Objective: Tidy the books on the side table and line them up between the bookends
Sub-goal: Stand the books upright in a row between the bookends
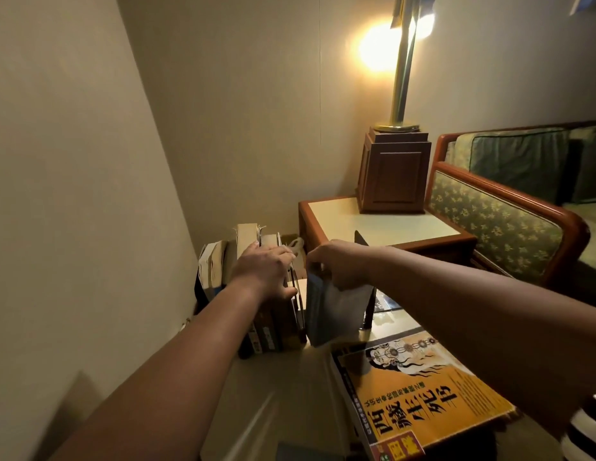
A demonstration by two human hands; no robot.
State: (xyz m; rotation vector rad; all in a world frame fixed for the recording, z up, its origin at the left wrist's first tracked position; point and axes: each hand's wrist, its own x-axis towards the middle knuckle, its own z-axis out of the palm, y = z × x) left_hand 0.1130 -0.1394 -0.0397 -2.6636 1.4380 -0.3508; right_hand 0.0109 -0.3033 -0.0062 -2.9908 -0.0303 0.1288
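The upright books (273,331) at the desk's (273,394) far-left edge are braced by the flat-fingered left hand (263,271), probably so nothing gets tipped, while a blue book (326,314), gripped by the right hand (339,264), is slotted in beside the bookend (369,307).

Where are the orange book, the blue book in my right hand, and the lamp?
orange book (433,404): head view, middle of its front cover.
blue book (333,314): head view, its cover below the right hand (341,266).
lamp (400,94): head view, its brass pole.
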